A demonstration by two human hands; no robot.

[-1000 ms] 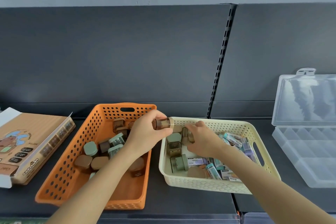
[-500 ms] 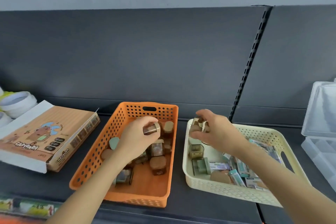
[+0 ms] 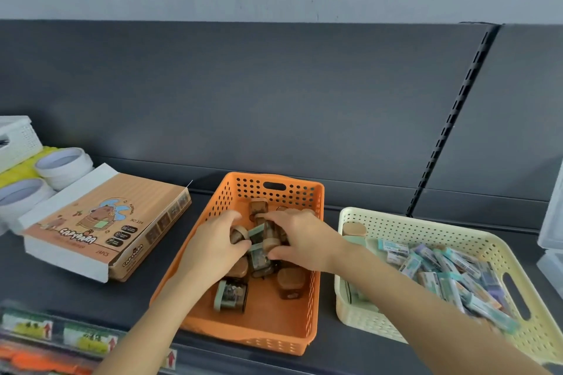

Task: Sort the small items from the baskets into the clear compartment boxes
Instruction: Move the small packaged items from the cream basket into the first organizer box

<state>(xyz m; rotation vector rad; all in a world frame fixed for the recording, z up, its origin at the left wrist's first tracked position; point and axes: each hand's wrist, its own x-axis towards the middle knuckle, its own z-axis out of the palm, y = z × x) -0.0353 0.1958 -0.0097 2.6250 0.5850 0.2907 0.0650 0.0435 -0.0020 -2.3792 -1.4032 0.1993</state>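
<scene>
Now, inside orange basket (image 3: 292,192): my left fingers (image 3: 227,218) curl round tan-capped piece (image 3: 237,234); right fingers (image 3: 274,216) pinch brown piece (image 3: 269,230), long axis away from me. Clear box (image 3: 551,222) far right, right hand (image 3: 301,237) nearer.

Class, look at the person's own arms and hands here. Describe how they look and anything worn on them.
The left forearm and right forearm are bare as far as the frame shows: no sleeves or cuffs. The left hand and right hand wear no gloves, and no watch, bracelet or ring is visible.
</scene>
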